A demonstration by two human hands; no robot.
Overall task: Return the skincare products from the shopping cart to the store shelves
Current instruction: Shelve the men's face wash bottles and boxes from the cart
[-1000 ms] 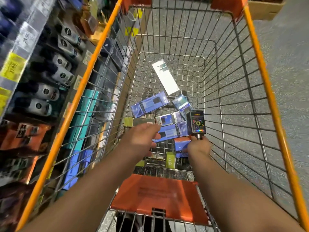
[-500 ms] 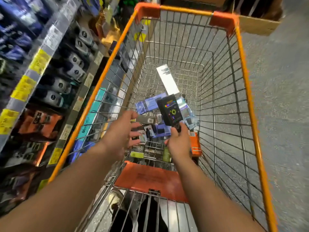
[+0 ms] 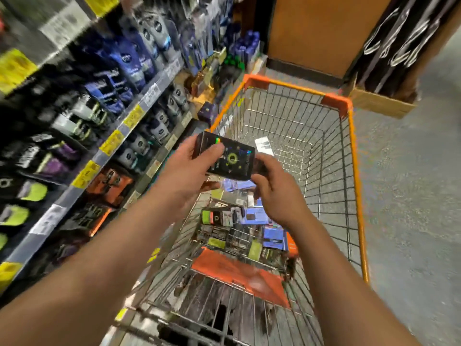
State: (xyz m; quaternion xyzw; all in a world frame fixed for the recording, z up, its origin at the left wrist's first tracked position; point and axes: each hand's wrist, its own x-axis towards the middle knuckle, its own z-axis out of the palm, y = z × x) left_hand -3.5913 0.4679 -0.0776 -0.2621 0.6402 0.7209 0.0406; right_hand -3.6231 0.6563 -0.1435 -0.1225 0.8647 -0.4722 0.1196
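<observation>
A black box (image 3: 230,159) with a shiny rainbow print is held above the orange-rimmed shopping cart (image 3: 355,171). My left hand (image 3: 189,168) grips its left end, thumb on top. My right hand (image 3: 273,188) holds its right end from below. Down in the cart lie several blue boxes (image 3: 273,237), a white box (image 3: 264,146) and dark and green packs (image 3: 217,217). The store shelves (image 3: 119,128) with dark tubes and bottles run along the left, close to the box.
An orange child-seat flap (image 3: 239,273) lies at the cart's near end. A cardboard box (image 3: 379,103) and a brown panel (image 3: 321,33) stand beyond the cart. Grey floor (image 3: 409,196) spreads to the right. Yellow price tags line the shelf edges.
The black box has risen out of the cart and turned sideways. My left hand, empty before, now grips it too. The view has swung up toward the shelves.
</observation>
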